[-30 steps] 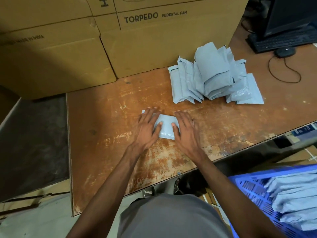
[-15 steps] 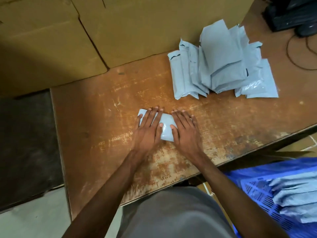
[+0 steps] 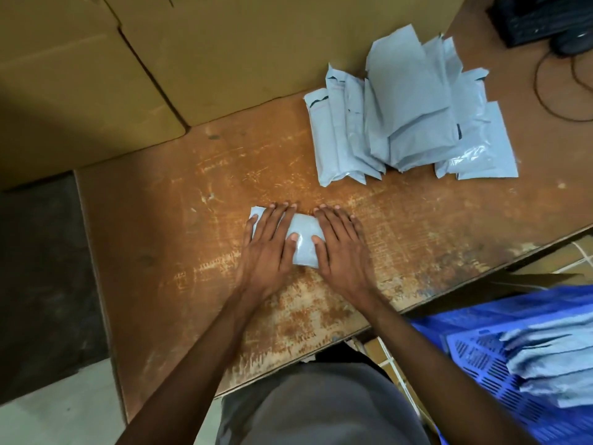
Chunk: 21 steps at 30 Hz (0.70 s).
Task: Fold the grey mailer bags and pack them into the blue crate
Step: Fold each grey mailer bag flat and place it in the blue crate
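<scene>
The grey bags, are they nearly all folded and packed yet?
Not yet. Some bags already lie in the crate. Both hands, left and right, press one bag flat on the table. A pile still waits behind.

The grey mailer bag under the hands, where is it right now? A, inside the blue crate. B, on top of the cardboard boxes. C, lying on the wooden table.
C: the grey mailer bag lies flat on the wooden table, pressed by the left hand and right hand.
</scene>
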### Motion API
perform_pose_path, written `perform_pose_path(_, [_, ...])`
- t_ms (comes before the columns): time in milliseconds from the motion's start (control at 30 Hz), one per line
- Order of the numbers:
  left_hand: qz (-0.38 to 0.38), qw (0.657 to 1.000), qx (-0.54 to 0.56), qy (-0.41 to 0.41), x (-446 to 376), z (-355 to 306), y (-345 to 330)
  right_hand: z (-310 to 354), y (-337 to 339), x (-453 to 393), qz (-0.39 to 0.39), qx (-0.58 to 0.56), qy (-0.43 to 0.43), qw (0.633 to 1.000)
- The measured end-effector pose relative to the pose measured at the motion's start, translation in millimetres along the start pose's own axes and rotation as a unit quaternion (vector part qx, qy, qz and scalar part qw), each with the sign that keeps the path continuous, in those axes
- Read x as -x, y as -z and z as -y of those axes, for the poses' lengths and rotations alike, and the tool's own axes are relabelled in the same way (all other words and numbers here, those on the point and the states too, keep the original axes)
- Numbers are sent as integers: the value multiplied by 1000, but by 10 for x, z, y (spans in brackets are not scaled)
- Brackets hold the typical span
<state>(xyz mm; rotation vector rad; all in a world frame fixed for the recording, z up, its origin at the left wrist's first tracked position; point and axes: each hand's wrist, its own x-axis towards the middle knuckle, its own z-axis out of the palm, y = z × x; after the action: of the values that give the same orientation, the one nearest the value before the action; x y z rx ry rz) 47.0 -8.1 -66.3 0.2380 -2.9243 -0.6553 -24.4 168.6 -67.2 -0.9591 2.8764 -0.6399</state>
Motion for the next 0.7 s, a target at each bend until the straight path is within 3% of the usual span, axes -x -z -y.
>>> perform_pose_path(233, [23, 998, 52, 1, -6, 66, 79, 94, 40, 56, -14, -35, -44, 998])
perform_pose_path(533, [154, 975, -46, -156, -538, 124, 371, 362, 358, 175, 17, -32, -140, 989])
perform_pose_path(700, [153, 958, -6, -243, -687, -120, 445, 439, 632, 390, 2, -12, -172, 985])
